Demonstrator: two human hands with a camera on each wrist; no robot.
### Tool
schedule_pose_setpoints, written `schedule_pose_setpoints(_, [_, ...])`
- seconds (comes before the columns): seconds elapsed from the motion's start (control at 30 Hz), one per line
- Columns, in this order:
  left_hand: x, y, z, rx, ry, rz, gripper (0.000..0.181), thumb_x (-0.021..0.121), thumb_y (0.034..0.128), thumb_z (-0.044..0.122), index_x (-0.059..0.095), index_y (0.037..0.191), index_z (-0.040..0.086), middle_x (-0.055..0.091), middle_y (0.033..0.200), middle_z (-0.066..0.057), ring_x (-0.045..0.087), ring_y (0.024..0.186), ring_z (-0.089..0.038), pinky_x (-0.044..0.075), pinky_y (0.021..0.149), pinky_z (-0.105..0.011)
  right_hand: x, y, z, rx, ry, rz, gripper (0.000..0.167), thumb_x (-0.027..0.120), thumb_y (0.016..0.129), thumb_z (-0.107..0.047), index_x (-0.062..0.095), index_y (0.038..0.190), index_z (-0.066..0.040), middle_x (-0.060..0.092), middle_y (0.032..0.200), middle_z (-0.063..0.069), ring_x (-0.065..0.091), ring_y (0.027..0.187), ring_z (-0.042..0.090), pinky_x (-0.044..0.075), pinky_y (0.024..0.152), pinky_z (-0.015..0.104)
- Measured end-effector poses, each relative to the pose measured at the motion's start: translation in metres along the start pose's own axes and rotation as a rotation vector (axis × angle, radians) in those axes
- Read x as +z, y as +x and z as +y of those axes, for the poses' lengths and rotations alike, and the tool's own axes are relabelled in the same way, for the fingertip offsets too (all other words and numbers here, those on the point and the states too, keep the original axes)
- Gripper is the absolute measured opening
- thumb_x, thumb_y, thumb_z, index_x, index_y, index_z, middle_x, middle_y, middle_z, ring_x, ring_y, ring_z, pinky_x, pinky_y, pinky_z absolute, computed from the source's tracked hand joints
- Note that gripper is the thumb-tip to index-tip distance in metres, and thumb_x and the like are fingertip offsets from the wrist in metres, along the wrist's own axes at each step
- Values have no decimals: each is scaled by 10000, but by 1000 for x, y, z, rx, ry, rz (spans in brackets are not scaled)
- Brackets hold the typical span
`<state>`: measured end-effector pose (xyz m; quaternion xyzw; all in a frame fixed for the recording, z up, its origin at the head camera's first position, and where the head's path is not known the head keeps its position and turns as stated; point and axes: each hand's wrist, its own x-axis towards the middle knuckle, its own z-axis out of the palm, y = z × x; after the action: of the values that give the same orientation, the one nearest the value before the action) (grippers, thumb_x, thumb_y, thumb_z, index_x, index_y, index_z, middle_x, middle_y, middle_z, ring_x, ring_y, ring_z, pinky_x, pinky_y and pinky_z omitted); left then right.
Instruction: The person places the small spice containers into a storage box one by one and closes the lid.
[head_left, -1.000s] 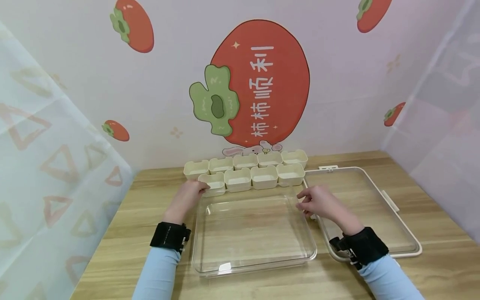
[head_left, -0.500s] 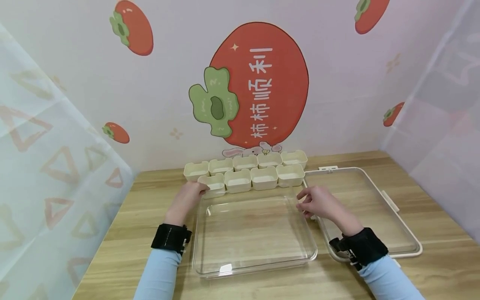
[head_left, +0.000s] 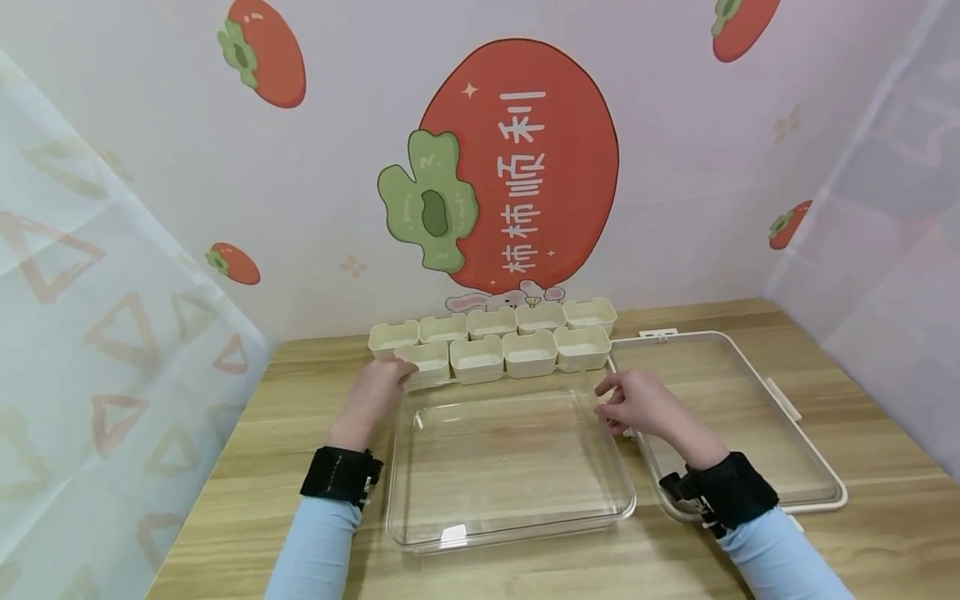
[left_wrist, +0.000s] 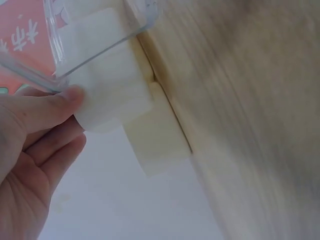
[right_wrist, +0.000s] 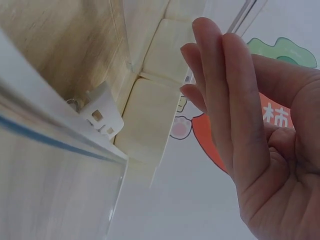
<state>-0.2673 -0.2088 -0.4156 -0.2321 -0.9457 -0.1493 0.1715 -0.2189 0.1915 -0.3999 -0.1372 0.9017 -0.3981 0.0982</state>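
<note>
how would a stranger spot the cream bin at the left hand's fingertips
Find the wood-grain table, then the clear plastic box on it. Beyond the box stand two rows of open cream bins, five at the back and four in front. It is the leftmost bin of the front row, the only one the left hand pinches.

Before me, a wood-grain surface point(head_left: 277, 417) meets a pale backdrop point(head_left: 675, 183) printed with red persimmons point(head_left: 566, 158) and white lettering point(head_left: 521, 181). To my left hangs a whitish sheet point(head_left: 161, 371) with faint triangles point(head_left: 120, 402); a second sheet point(head_left: 885, 292) slants at my right.
</note>
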Motion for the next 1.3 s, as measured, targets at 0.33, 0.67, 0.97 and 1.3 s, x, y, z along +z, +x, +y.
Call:
schedule_pose_setpoints(0.33, [-9,-2,8,91,83,104,133,621,854,-21,723,931,17,672,775,-101,637,721,-236,535,651,-342,1,-1,-2,-11,-20,-20,310,647,843,-27,587,1079,164,692,721,173,644,534,127,538,518,252])
schedule_pose_setpoints(0.67, [-18,-4,18,201,187,221,118,651,829,-3,731,900,46,678,731,-71,635,648,-214,518,566,-318,0,-2,-2,-34,-29,-12,315,646,842,-21,588,1078,177,691,717,173,647,537,137,536,513,247])
schedule_pose_setpoints(0.97, [-23,-11,26,278,249,267,160,651,788,-41,729,876,68,673,707,-53,606,563,-192,477,477,-289,1,-2,-2,-26,-11,-20,325,645,837,-13,580,1085,186,689,719,181,651,543,144,547,525,275])
schedule_pose_setpoints(1.3, [-30,-17,33,370,299,296,275,596,690,-130,723,833,68,641,649,-36,552,511,-149,424,440,-247,0,-3,-3,-26,17,-18,323,643,831,-7,571,1078,188,683,716,201,651,538,154,557,534,312])
